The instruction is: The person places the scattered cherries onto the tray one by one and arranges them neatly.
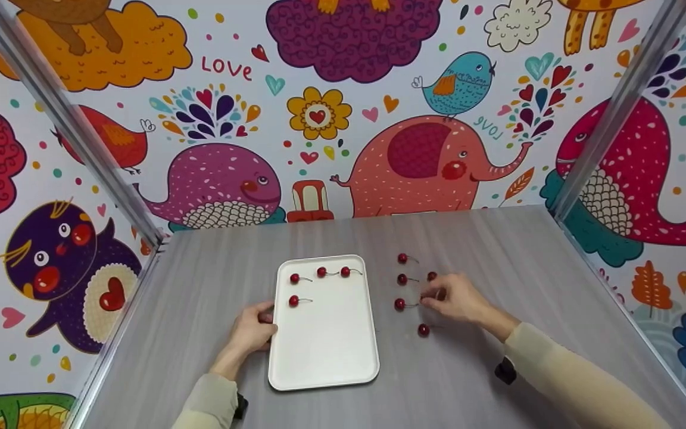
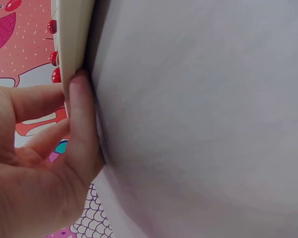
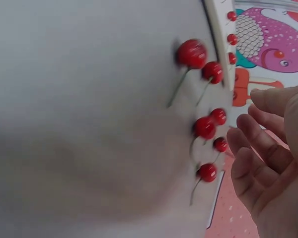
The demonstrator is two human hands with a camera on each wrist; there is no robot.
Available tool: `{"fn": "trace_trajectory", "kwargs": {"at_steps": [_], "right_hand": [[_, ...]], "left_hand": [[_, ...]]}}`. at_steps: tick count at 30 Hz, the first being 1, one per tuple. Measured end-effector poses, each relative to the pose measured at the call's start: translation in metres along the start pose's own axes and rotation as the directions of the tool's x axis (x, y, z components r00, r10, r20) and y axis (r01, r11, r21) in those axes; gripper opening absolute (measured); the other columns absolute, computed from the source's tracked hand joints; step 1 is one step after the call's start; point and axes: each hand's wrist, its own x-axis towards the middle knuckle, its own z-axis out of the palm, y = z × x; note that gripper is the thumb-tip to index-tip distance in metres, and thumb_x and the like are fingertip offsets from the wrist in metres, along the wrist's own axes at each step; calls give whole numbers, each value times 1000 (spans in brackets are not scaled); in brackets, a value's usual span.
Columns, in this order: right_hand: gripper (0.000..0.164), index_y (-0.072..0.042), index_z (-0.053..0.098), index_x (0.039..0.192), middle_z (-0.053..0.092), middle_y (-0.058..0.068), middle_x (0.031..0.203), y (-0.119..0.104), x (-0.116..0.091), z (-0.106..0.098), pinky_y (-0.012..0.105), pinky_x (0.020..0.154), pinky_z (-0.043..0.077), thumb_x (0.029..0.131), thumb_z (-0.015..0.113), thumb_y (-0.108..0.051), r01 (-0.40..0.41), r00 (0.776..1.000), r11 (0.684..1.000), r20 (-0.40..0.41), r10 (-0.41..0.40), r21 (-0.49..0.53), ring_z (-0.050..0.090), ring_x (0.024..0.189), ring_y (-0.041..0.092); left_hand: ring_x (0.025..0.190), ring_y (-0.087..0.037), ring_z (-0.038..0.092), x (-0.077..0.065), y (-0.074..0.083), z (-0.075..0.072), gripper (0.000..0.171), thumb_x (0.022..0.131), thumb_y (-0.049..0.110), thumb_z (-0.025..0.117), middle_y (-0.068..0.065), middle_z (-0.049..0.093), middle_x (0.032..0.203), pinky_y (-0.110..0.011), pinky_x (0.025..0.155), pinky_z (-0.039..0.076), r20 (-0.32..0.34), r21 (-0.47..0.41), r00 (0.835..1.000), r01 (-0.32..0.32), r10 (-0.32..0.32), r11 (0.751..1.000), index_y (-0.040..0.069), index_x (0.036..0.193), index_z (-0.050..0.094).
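Observation:
My left hand (image 1: 252, 329) grips the left edge of a white rectangular tray (image 1: 322, 357); in the left wrist view, fingers (image 2: 79, 106) lie along its side wall. Several red cherries with stems sit in the tray's far part, such as one cherry (image 1: 293, 301) near its left rim. To the right of the tray, several more cherries lie loose on the table, among them a front cherry (image 1: 423, 329) and a far cherry (image 1: 402, 258). My right hand (image 1: 453, 297) hovers over this group, partly covering it. In the right wrist view its fingers (image 3: 268, 148) are loosely bent, with nothing between them.
The grey wood-grain table (image 1: 218, 256) ends at a back wall (image 1: 313, 53) printed with cartoon animals. Metal frame posts (image 1: 111, 167) stand at the corners. Both forearms wear light sleeves (image 1: 563, 369).

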Motion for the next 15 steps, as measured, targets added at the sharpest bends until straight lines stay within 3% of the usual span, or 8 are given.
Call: {"fn": "trace_trajectory", "kwargs": {"at_steps": [4,8,11,15], "right_hand": [[8,-5,88,100,85,7,96,9,-14,-1,23,70,57,93,84,-4,-39,997,999,60,39,-9,68,78,4],[14,-11,89,101,86,4,103,13,-26,2,25,81,61,90,83,-5,-80,989,996,124,83,-23,77,92,14],[13,-14,89,99,85,2,103,14,-31,6,27,83,63,89,86,-6,-44,989,999,140,46,-13,78,95,17],[9,-13,88,94,82,1,94,14,-32,13,24,74,60,88,89,-6,38,993,999,115,-39,13,72,85,7]], "left_hand": [[82,-20,66,0,0,0,69,86,-9,66,-13,67,104,-33,60,63,3,-9,1000,4,-4,1000,-6,155,61],[79,-19,65,0,0,0,69,86,-10,65,-11,65,102,-31,59,61,7,-27,1000,7,-7,1000,-7,154,62],[79,-19,65,-1,1,0,69,86,-10,65,-10,64,101,-31,58,61,5,-32,1000,11,-10,999,-7,155,62],[80,-20,65,-1,1,1,68,86,-9,65,-11,64,102,-33,59,62,5,-32,1000,8,-8,999,-7,154,61]]}}
